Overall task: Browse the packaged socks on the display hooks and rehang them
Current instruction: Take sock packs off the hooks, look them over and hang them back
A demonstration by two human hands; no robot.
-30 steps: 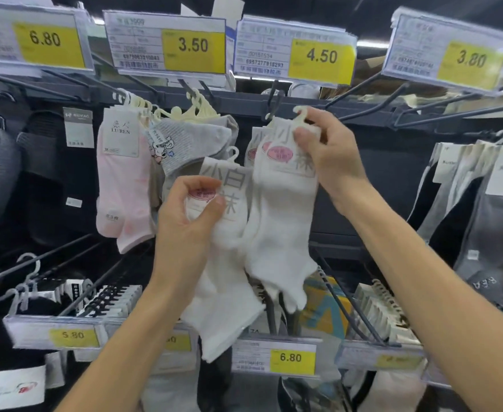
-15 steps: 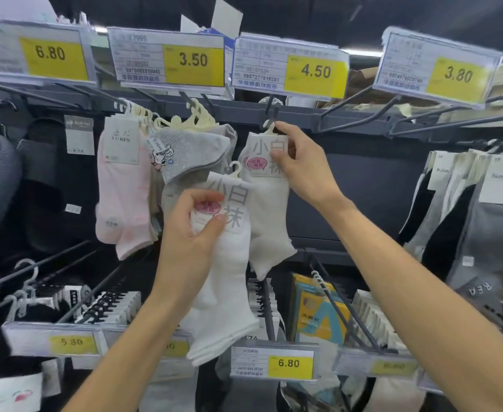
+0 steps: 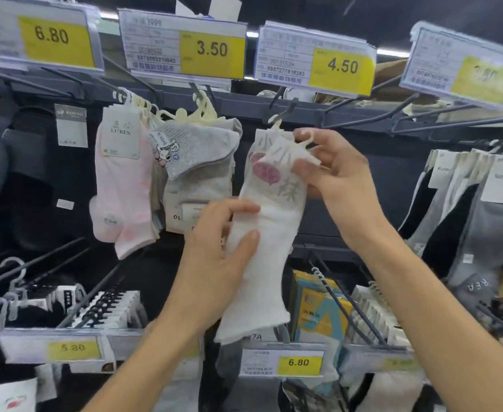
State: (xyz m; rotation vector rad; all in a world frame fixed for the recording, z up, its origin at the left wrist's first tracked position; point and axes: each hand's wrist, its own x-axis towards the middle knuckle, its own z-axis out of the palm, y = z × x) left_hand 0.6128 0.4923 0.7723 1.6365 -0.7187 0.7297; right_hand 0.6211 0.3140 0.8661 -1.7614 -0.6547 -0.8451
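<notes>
A white sock pack [image 3: 266, 248] with a printed label and a pale plastic hanger is tilted in front of the display. My right hand [image 3: 332, 171] pinches its top by the label and hanger loop. My left hand [image 3: 217, 248] holds the lower half, thumb on the front of the sock. Behind it another white sock pack [image 3: 259, 144] hangs on the dark display hook [image 3: 285, 110] under the 4.50 tag.
Pink socks [image 3: 122, 188] and grey socks [image 3: 202, 162] hang to the left under the 3.50 tag [image 3: 181, 49]. Grey and black socks [image 3: 467, 209] hang at the right. Lower hooks carry more packs, with a 6.80 tag [image 3: 282, 362] below my hands.
My right hand left the pack hanging on the hook and came down to take the top of the pack in my left hand. My left hand slid lower on that pack.
</notes>
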